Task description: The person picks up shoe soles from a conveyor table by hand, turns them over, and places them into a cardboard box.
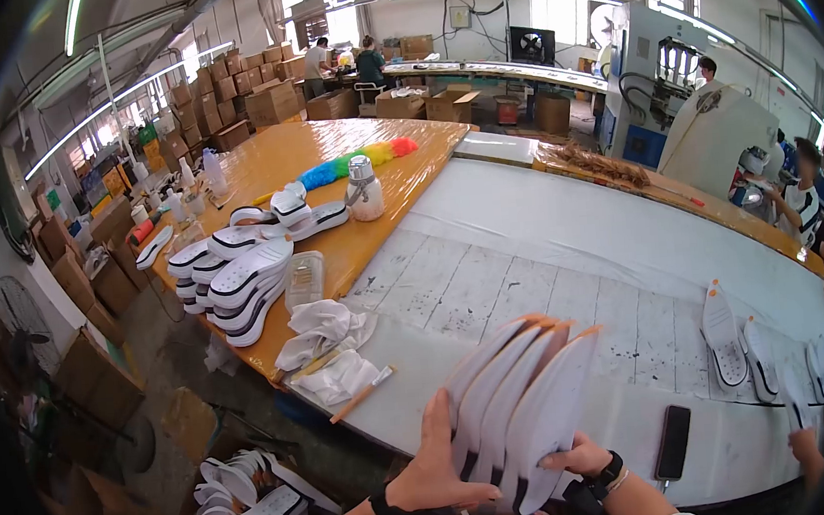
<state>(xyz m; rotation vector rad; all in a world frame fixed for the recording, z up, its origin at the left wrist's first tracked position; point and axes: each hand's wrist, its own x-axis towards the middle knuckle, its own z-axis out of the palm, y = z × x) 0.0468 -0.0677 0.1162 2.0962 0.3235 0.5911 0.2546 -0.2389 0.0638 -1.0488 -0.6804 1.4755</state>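
Note:
Several white shoe soles with orange tips and dark edging stand upright side by side, tips upward, between my two hands. My left hand is pressed against their left side, thumb across the lower ends. With its fingers closed on the rightmost sole, my right hand grips the lower right edge. A black band circles the left wrist, a dark watch the right one. To the right of my right hand lies a black phone with a cable. The far sides of the soles are hidden.
Stacked soles stand on the orange table beside a spray bottle and colourful duster. White cloths lie left. More soles line the right; others fill a box below. A co-worker's hand shows right.

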